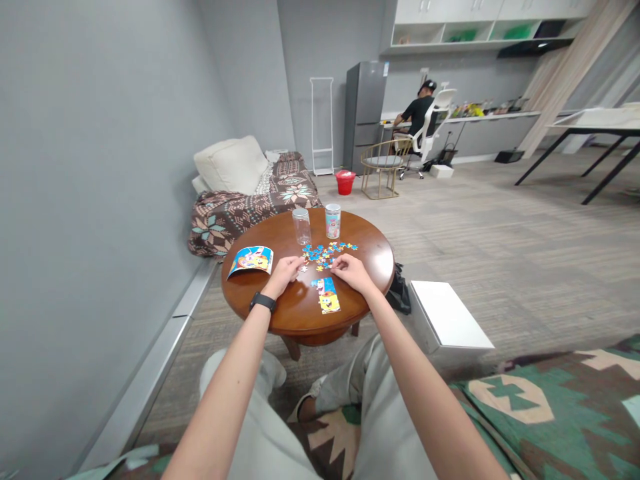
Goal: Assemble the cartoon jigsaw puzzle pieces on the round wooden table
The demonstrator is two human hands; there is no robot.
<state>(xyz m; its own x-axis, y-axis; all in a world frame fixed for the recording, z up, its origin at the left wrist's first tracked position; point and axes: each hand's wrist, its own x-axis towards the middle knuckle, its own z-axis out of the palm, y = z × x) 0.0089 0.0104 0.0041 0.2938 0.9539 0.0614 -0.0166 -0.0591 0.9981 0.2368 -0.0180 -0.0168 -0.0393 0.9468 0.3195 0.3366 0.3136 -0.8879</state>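
Observation:
A loose heap of small blue and yellow jigsaw pieces (316,253) lies on the round wooden table (260,233). At its left edge my left hand (286,275) pinches a small jigsaw piece, with a pale piece just below the fingertips. My right hand (351,272) reaches the heap's right side, fingers curled together; whatever they hold is too small to make out. Between my hands and nearer to me sits a joined section of puzzle (327,295) with a yellow cartoon face. A curved picture sheet (251,260) with a similar cartoon stands left of my left hand.
Behind the pieces stand a clear jar (302,228) and a printed can (333,221). A white box (450,313) is on the floor to the right, near a black bag (399,291). A patterned couch (260,200) borders the table's far left. Another person (419,113) sits at a far counter.

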